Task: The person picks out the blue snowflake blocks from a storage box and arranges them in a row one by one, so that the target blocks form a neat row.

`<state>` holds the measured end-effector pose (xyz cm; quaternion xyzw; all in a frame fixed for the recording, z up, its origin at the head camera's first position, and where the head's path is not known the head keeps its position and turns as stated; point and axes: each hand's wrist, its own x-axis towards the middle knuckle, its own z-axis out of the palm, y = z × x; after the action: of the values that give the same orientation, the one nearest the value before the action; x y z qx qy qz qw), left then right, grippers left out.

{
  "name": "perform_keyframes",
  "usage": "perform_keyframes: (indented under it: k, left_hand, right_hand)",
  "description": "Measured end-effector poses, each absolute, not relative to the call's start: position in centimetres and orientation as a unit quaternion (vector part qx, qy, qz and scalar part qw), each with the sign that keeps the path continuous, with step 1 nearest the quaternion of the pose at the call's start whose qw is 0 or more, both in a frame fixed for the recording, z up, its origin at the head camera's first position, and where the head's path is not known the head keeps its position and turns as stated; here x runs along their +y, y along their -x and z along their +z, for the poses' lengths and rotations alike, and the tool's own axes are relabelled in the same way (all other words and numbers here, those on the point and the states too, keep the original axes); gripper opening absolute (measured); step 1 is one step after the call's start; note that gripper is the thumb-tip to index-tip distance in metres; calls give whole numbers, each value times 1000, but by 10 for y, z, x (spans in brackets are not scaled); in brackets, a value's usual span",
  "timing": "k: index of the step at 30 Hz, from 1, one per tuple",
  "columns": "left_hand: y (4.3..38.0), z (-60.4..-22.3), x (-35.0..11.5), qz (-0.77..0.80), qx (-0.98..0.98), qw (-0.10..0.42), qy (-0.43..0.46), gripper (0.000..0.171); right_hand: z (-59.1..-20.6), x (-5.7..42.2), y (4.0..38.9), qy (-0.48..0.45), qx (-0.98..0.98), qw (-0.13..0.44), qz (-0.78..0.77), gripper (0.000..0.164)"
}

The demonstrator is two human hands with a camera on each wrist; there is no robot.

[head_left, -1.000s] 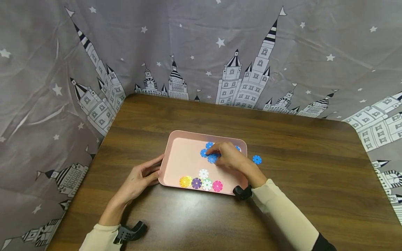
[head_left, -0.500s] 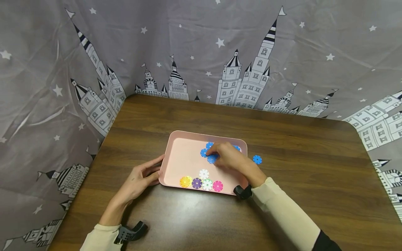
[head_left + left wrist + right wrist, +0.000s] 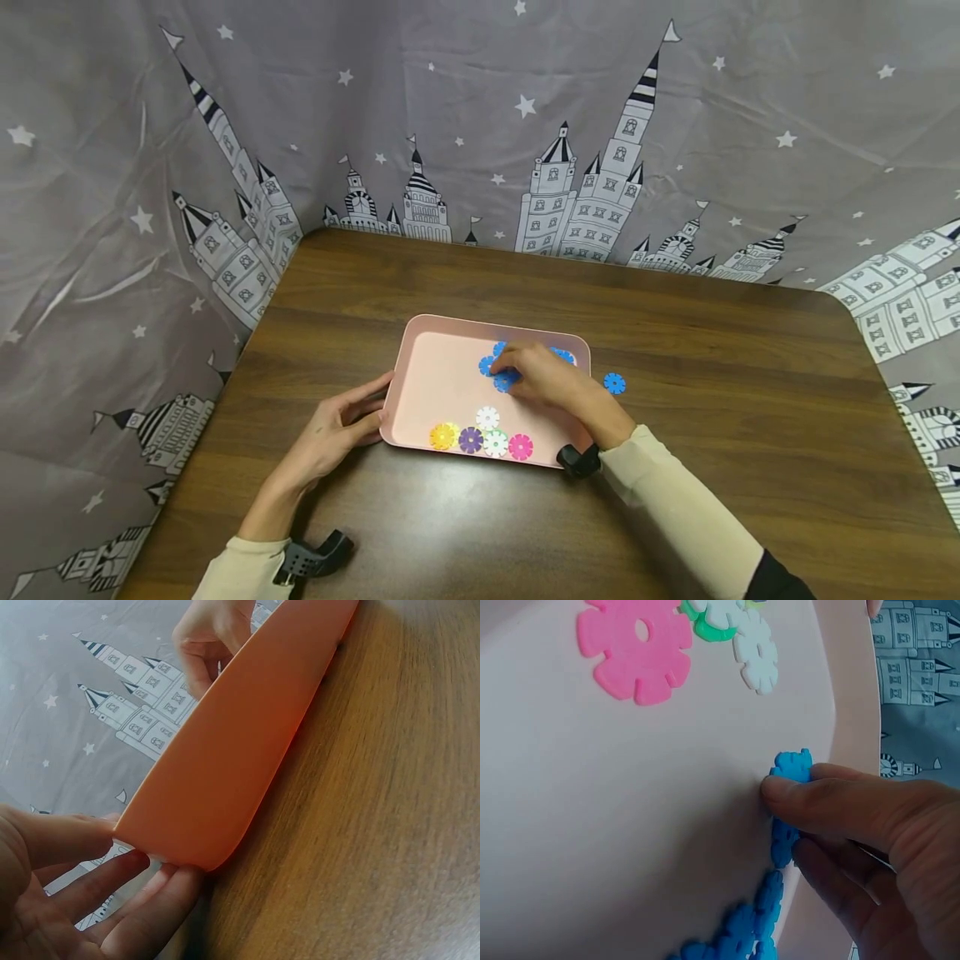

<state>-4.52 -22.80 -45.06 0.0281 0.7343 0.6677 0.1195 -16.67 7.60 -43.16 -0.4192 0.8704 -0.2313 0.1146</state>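
A shallow pink tray (image 3: 442,375) lies on the wooden table. My left hand (image 3: 330,429) rests its nearly straight fingers and thumb against the tray's left end; in the left wrist view the fingertips (image 3: 135,861) touch the tray's outer corner. Inside the tray, my right hand (image 3: 543,375) bends over a group of blue notched plastic discs near the far side. Its thumb and fingers pinch blue discs (image 3: 784,844) in the right wrist view. More blue discs (image 3: 739,934) lie beside them, and the palm hides part of the group from above.
Along the tray's near side lie notched discs in yellow (image 3: 443,436), purple (image 3: 471,440), white (image 3: 487,418) and pink (image 3: 521,447). One blue disc (image 3: 615,383) is on the table right of the tray. A grey castle-print curtain (image 3: 465,108) hangs behind the table.
Under my right fingers the nearest blue disc has shifted very slightly left. Both hands and the tray are otherwise nearly where they were.
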Motion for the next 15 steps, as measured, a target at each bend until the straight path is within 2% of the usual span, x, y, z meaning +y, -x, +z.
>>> perform_keyframes:
  k: [15]
  left_hand:
    - [45, -452, -228, 672, 731, 116, -32, 54]
  right_hand:
    - [-434, 77, 167, 440, 861, 86, -241, 27]
